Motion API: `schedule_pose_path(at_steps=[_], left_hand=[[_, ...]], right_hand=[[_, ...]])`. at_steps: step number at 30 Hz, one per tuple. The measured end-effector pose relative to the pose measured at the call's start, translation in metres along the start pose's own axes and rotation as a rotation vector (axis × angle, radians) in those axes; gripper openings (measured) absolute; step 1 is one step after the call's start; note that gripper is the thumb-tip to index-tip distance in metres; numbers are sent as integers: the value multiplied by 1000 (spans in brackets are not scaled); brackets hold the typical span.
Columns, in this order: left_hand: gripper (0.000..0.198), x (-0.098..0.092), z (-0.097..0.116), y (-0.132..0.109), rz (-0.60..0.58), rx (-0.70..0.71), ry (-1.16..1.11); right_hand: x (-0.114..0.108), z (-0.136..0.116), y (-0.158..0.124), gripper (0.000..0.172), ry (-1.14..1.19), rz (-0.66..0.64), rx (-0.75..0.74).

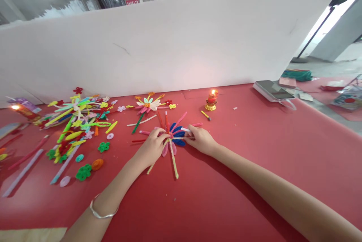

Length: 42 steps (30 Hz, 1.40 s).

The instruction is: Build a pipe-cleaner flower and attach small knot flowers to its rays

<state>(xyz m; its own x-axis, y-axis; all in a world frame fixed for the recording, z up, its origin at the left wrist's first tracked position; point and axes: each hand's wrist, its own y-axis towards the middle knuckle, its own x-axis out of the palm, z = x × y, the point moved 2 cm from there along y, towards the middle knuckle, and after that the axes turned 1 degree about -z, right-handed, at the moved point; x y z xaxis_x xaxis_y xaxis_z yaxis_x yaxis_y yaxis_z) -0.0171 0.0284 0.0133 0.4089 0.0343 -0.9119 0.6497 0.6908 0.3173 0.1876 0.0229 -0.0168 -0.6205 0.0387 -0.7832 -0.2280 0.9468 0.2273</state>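
A pipe-cleaner flower [173,139] with blue and pink looped petals and pale yellow stems lies on the red table [215,196]. My left hand [151,147] rests on its left side, fingers curled and pinching the middle of the flower. My right hand [200,139] is at its right side, fingers closed on a white pipe cleaner [185,130] that runs across the blue petals. Red and pink pipe cleaners [177,121] fan out just behind the flower. A silver bangle [102,211] sits on my left wrist.
A lit candle in a gold holder [211,100] burns behind the flower. A finished white-petalled flower [147,105] and a heap of coloured pipe-cleaner pieces [75,121] lie to the left. A white board [175,42] stands along the back. A phone on a power bank [273,91] lies far right.
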Motion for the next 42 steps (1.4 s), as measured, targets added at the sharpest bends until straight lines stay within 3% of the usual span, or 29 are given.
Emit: schedule_pose_path(at_steps=[14,24,42], left_hand=[[39,0,-4,-3,-1,0,10],[27,4,3,0,11,22,6],[26,12,2,-1,-21,57,187]], right_hand=[[1,0,1,18,-26,16,3],[2,-3,0,13,-98,6,-55],[2,-1,-1,16,-90,16,-67]])
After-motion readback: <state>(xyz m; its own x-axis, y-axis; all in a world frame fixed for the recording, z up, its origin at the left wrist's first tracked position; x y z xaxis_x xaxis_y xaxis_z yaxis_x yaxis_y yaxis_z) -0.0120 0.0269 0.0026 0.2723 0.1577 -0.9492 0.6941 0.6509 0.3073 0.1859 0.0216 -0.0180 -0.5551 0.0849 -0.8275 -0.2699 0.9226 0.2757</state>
